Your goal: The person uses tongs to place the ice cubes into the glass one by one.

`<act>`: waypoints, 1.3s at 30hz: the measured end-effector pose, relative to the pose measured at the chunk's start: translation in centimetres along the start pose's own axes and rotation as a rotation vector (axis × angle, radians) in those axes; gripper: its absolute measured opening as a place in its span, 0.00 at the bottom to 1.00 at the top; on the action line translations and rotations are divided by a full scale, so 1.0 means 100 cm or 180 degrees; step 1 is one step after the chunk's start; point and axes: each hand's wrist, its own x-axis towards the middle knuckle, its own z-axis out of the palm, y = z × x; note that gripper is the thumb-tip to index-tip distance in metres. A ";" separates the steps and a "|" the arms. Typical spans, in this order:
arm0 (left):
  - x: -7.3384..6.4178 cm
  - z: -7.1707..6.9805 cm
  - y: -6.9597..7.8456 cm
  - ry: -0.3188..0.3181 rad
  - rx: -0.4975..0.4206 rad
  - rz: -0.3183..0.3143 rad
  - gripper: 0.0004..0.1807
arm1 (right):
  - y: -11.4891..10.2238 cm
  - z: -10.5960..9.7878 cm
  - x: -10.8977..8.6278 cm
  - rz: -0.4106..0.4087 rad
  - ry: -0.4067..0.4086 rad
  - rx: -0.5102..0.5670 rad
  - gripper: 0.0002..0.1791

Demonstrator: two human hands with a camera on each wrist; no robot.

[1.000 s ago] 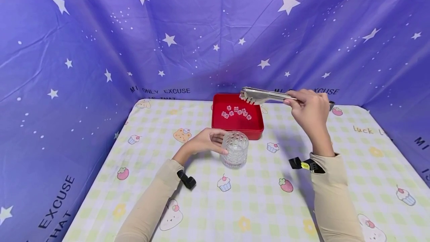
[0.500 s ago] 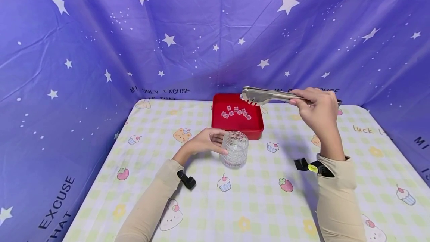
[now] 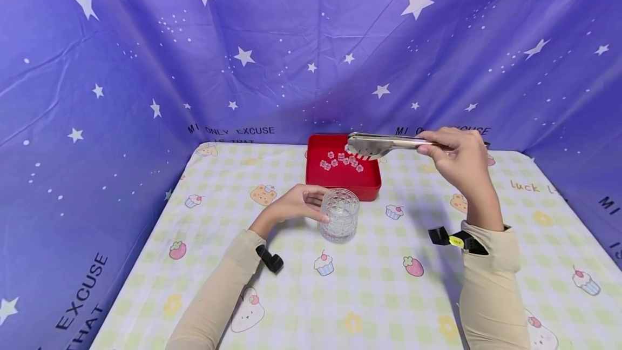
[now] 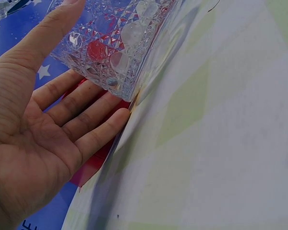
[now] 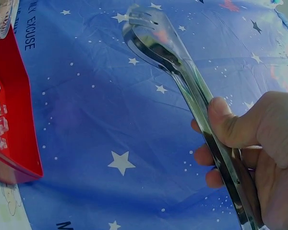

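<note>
My left hand holds a clear cut-glass tumbler standing upright on the tablecloth. In the left wrist view the thumb lies along the near side of the tumbler and the fingers reach behind it. My right hand grips metal serving tongs by their arms, thumb on top. The tongs' toothed ends hang over the back right of a red tray. A small clear piece shows at their tip. Several clear cubes lie scattered in the tray, which sits right behind the tumbler.
A checked tablecloth printed with cupcakes and strawberries covers the table. Purple-blue star-printed curtains hang behind the table and at both sides. A black strap with a small camera sits on the left wrist, another on the right.
The right hand first shifted a little to the right; then the tongs came down slightly, their ends now lower over the tray. Left hand and tumbler stay in place.
</note>
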 end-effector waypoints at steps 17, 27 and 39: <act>0.000 -0.001 0.001 0.0000 0.0016 -0.0030 0.33 | 0.002 0.002 -0.002 -0.0114 -0.0725 0.0024 0.10; -0.001 -0.001 0.001 -0.0006 0.0011 -0.0015 0.35 | 0.001 0.007 -0.003 -0.0304 -0.0976 -0.0043 0.11; 0.000 -0.001 -0.001 0.0007 0.0100 0.0017 0.34 | -0.003 0.014 -0.005 -0.0418 -0.1281 -0.0409 0.10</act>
